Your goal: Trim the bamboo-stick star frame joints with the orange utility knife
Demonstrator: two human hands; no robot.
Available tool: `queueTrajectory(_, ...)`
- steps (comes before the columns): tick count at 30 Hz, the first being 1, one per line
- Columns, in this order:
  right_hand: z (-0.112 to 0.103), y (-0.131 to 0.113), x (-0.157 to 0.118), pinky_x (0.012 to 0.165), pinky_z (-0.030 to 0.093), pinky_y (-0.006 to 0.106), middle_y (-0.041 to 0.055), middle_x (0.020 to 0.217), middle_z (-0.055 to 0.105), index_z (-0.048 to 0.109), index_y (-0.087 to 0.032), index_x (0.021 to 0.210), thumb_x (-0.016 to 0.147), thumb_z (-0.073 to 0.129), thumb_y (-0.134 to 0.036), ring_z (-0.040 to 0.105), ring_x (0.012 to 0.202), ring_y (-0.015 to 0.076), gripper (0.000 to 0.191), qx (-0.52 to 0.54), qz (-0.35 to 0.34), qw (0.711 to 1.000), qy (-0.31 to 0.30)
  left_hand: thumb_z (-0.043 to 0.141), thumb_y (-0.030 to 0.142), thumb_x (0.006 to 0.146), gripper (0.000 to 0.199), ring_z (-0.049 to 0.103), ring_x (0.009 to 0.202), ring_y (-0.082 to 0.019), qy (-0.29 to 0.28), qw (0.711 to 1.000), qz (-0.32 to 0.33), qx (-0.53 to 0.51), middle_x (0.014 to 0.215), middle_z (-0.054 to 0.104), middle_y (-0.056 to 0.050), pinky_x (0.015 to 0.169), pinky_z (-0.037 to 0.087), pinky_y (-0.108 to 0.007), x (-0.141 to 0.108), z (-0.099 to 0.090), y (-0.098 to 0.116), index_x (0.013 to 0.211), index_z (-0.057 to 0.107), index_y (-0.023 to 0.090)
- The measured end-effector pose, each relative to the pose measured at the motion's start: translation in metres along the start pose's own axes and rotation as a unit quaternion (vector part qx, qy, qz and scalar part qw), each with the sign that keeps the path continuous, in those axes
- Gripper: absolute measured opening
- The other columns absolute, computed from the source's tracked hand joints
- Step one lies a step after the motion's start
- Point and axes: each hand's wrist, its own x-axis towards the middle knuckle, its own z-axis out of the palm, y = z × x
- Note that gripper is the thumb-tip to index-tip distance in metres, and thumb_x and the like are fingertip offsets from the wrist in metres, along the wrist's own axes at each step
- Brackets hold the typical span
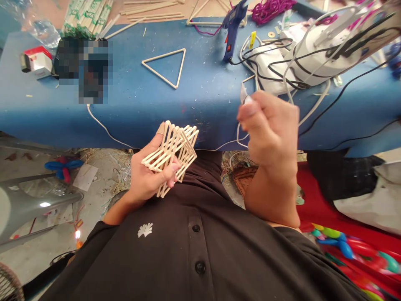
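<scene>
Here left hand [147,175] fingers clamp stick lattice [171,152] below table edge [200,138]; right hand [269,133] pinches cable [243,93].

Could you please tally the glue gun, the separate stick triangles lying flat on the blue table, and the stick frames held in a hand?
Blue glue gun: 1
Stick triangle flat on the blue table: 1
Stick frame held in the left hand: 1
Total: 3
</scene>
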Motion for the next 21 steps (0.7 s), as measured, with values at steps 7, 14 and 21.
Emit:
queueTrajectory(7, 0.024, -0.039, -0.015, 0.065, 0.044, 0.032, 0.0024, 0.092, 0.076, 0.082, -0.023, 0.105, 0.089, 0.084, -0.042, 0.055, 0.069, 0.0127, 0.025, 0.221, -0.023, 0.971, -0.085, 0.096, 0.035, 0.09, 0.099, 0.061, 0.046, -0.011, -0.044, 0.998, -0.042, -0.023, 0.081, 0.078, 0.002, 0.046, 0.055, -0.023, 0.004, 0.006, 0.002, 0.176, 0.047, 0.025)
queueTrajectory(14, 0.033, -0.035, -0.01, 0.069, 0.051, 0.031, -0.0001, 0.086, 0.079, 0.084, -0.025, 0.086, 0.09, 0.084, -0.021, 0.063, 0.071, 0.0121, 0.006, 0.323, -0.067, 0.941, -0.071, 0.096, 0.038, 0.089, 0.096, 0.062, 0.047, -0.012, -0.035, 0.999, -0.033, -0.006, 0.079, 0.077, 0.002, 0.045, 0.054, -0.022, 0.005, 0.009, -0.001, 0.173, 0.051, 0.021)
queueTrajectory(21, 0.048, -0.023, -0.013, 0.049, 0.036, 0.026, -0.0034, 0.071, 0.066, 0.081, -0.023, 0.083, 0.09, 0.09, -0.037, 0.046, 0.053, 0.0065, 0.018, 0.428, 0.054, 0.902, -0.035, 0.094, 0.036, 0.091, 0.092, 0.062, 0.046, -0.012, -0.062, 0.998, -0.021, -0.026, 0.082, 0.079, 0.0, 0.045, 0.056, -0.023, 0.006, 0.008, -0.002, 0.172, 0.053, 0.023)
